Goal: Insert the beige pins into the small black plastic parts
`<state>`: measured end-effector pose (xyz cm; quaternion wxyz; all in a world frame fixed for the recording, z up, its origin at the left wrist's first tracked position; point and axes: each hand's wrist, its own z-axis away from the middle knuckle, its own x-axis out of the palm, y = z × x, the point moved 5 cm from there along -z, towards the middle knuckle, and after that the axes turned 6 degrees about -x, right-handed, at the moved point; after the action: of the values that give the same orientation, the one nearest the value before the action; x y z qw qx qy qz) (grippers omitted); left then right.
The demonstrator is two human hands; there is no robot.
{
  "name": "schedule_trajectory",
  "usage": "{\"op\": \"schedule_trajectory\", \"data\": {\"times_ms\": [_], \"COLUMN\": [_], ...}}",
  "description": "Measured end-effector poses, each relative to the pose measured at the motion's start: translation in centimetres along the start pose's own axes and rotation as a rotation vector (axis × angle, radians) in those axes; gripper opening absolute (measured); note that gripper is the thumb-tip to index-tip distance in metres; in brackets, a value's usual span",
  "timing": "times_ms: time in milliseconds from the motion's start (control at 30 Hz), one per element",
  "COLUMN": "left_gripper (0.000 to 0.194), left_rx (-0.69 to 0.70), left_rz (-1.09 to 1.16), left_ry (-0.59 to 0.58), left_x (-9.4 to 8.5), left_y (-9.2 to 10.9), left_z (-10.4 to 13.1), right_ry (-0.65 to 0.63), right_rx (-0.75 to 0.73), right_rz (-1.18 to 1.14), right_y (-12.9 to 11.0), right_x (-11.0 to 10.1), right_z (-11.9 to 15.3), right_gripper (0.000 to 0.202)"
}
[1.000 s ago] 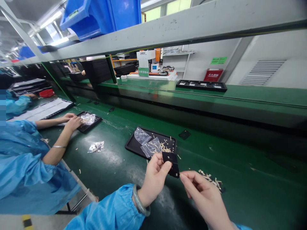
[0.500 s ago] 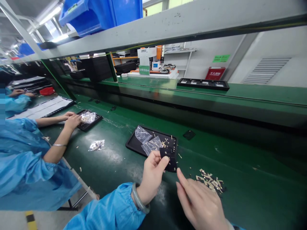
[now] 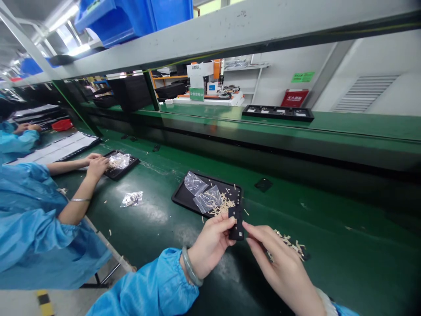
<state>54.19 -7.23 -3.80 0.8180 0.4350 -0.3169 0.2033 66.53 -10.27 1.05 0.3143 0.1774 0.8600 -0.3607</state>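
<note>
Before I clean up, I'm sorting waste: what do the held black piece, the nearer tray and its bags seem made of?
Piece: thin, flat and dull black, perhaps plastic sheet or card; unclear.
Tray: probably moulded plastic, dull black, with rounded corners.
Bags: clear, glossy plastic film, from the creases and glints.

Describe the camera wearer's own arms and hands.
The left hand is ungloved; a greyish bangle sits at the edge of the left sleeve, loose and bright blue. The right hand, also ungloved, has a pale band between it and the blue right sleeve, of which little shows.
</note>
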Motion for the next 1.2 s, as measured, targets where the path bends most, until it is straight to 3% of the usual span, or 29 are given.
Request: {"op": "schedule_trajectory", "data": {"times_ms": [167, 333, 400, 567, 700, 867, 1033, 1200], "left_gripper": [0.023, 0.037, 0.043, 0.023, 0.025, 0.023, 0.018, 0.013], "left_rx": [-0.081, -0.108, -0.012, 0.353, 0.374, 0.446, 0.495, 0.621], "left_rz": [-0.01, -0.213, -0.288, -0.617, -0.686, -0.814, -0.966, -1.051], "left_ry": [0.022, -0.08, -0.085, -0.054, 0.011, -0.004, -0.041, -0.161], "left_x": [-0.4, 0.0, 0.2, 1.2, 1.0, 0.8, 1.1, 1.5], "left_y": [-0.9, -1.7, -1.3, 0.5, 0.9, 1.4, 1.9, 2.9], "left_z": [-0.2, -0.6, -0.5, 0.8, 0.9, 0.5, 0.4, 0.6], "right_ry": [0.0, 0.106, 0.163, 0.145, 0.114, 0.103, 0.115, 0.029], "right_rx": [-0.024, 0.057, 0.184, 0.533, 0.637, 0.693, 0.739, 0.845], "right_rz": [0.051, -0.042, -0.106, -0.354, -0.593, -0.747, -0.898, -1.09], "right_y": [-0.1, 0.5, 1.1, 2.5, 2.7, 2.7, 2.3, 1.8], "right_x": [0.0, -0.8, -1.2, -0.9, -0.1, 0.4, 0.7, 1.4], "right_z": [0.3, 0.2, 0.1, 0.3, 0.4, 0.5, 0.5, 0.5], "right_gripper": [0.027, 0.013, 0.011, 0.023, 0.026, 0.025, 0.025, 0.028]}}
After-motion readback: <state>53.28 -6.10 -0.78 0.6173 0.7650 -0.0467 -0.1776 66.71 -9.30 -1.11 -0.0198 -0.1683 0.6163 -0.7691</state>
